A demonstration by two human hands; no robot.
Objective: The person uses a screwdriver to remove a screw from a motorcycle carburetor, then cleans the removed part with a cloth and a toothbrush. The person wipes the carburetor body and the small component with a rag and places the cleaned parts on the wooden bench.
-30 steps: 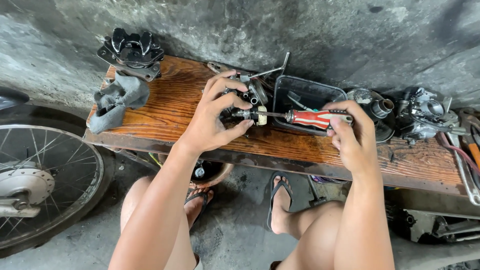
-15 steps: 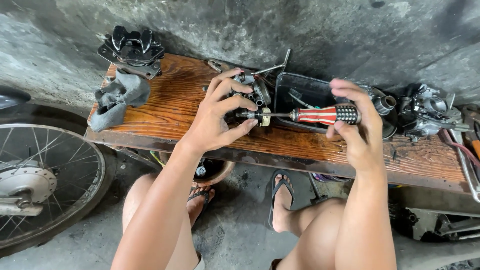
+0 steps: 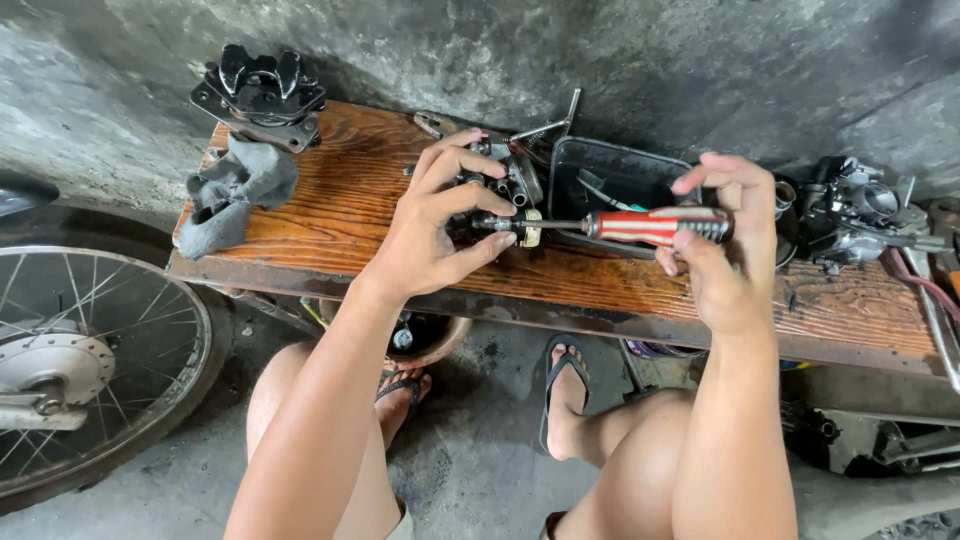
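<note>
Head view, left to right: a spoked motorcycle wheel (image 3: 80,370) stands on the grey concrete floor (image 3: 480,470) beside a worn wooden plank bench (image 3: 330,215), where a grey rag (image 3: 235,190) lies below a black metal bracket (image 3: 262,88). The left hand (image 3: 435,225) curls its fingers around a small grey metal engine part (image 3: 500,180) over the plank's middle. A red-handled screwdriver (image 3: 650,225) lies level, its long axis running left-right, tip pointing left into that part. The right hand (image 3: 725,245) pinches its handle between thumb and fingers, in front of a black plastic tray (image 3: 615,165). A grey metal carburettor (image 3: 860,210) sits at the far right against a rough concrete wall (image 3: 600,60).
</note>
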